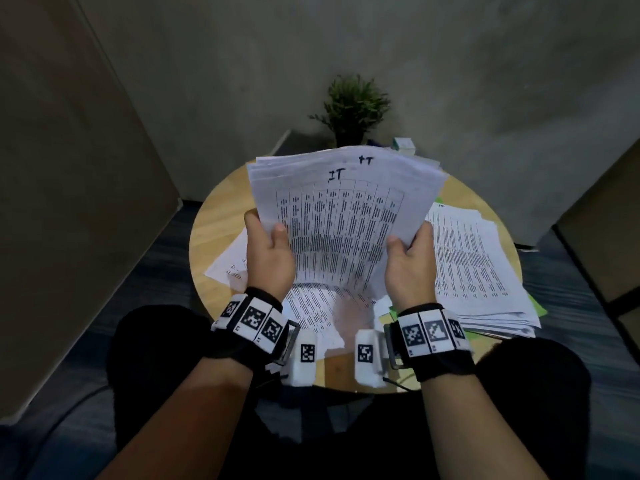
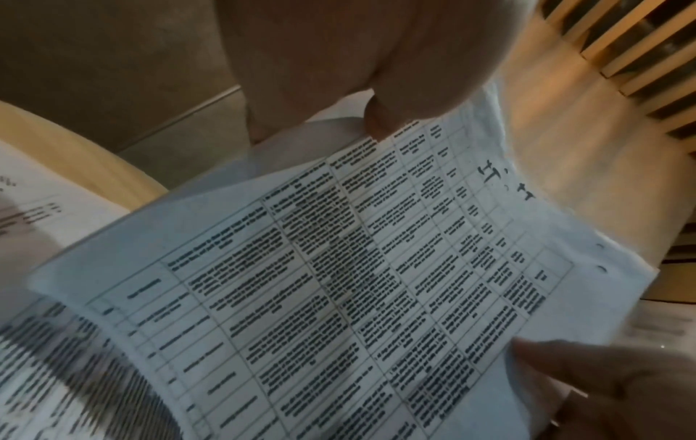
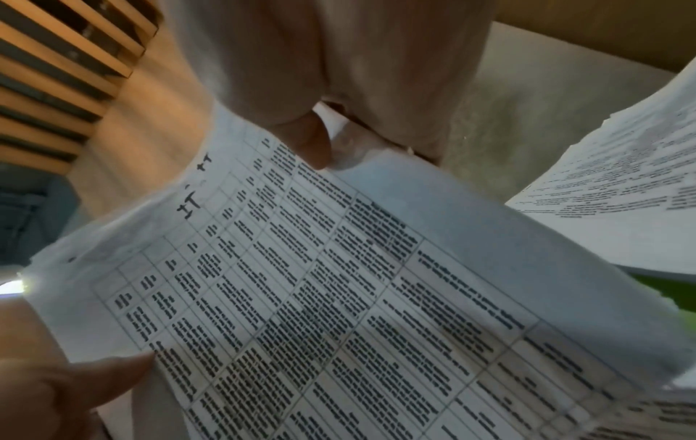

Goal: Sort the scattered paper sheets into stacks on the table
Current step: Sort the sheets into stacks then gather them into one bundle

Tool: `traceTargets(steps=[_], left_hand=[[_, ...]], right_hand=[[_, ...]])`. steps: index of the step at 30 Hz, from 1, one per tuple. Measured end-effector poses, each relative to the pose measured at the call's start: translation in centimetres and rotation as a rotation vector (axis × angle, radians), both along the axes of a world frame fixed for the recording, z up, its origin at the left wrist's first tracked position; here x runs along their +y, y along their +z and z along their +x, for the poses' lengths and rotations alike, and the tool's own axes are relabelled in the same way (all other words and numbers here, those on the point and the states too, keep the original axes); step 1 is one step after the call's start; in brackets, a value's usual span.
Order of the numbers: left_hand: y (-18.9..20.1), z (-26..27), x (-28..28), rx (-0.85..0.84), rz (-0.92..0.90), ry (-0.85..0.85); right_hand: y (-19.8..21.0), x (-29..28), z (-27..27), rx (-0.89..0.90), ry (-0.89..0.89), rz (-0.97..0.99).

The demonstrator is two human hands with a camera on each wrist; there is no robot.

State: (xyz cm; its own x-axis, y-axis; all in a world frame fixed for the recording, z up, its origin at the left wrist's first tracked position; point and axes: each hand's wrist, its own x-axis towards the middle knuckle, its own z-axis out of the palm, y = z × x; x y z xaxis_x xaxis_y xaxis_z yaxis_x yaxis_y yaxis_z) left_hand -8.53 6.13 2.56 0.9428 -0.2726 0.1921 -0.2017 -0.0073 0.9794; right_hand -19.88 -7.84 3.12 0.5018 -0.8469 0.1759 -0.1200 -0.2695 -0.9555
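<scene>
I hold a thick bundle of printed sheets (image 1: 343, 209) upright above the round wooden table (image 1: 214, 216). The top sheet carries a table of text and a handwritten "IT" near its upper edge. My left hand (image 1: 268, 244) grips the bundle's left edge, thumb on the front. My right hand (image 1: 410, 251) grips the right edge the same way. In the left wrist view the same bundle (image 2: 339, 268) fills the picture under my left hand (image 2: 376, 119). The right wrist view shows the sheets (image 3: 320, 297) pinched by my right hand (image 3: 312, 143).
A tall pile of printed sheets (image 1: 478, 268) lies on the table's right side over something green (image 1: 536, 306). Loose sheets (image 1: 228, 265) lie at the left and more under my wrists. A potted plant (image 1: 353, 109) and a small box (image 1: 403, 144) stand at the far edge.
</scene>
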Motion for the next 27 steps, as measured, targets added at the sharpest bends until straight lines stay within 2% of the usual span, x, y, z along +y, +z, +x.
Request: traceTargets(steps=[4,9,12,14,17,20,23,27], left_hand=[[-2.1,-0.1,-0.2,0.070,0.085,0.013],[-5.6,-0.4,0.0,0.205,0.337,-0.024],[-5.9,-0.7,-0.2,0.164,0.449,-0.030],[-5.1,-0.9,-0.8,0.117,0.453,-0.024],[-3.8,-0.7,-2.9,0.069,0.388,-0.015],[-2.5,-0.9,-6.3,0.079,0.316,-0.113],[-1.5,-2.3,-10.3,0.137,0.344,-0.267],[-2.3,-4.8,-14.9,0.165,0.474,-0.435]], right_hand=[[-2.6,-0.3,-0.1,0.169,0.033,0.050],[-6.0,0.0,-0.5,0.438,0.112,0.109],[-6.0,-0.6,-1.0,0.485,0.136,0.084],[-5.2,-1.5,-1.5,0.459,0.143,0.036],[-3.2,-3.6,-2.7,0.380,0.073,-0.010],[-1.3,-6.8,-4.5,0.352,-0.070,-0.034],[-0.7,-10.5,-6.5,0.409,-0.198,-0.049],[-1.0,-14.5,-8.6,0.600,-0.299,0.023]])
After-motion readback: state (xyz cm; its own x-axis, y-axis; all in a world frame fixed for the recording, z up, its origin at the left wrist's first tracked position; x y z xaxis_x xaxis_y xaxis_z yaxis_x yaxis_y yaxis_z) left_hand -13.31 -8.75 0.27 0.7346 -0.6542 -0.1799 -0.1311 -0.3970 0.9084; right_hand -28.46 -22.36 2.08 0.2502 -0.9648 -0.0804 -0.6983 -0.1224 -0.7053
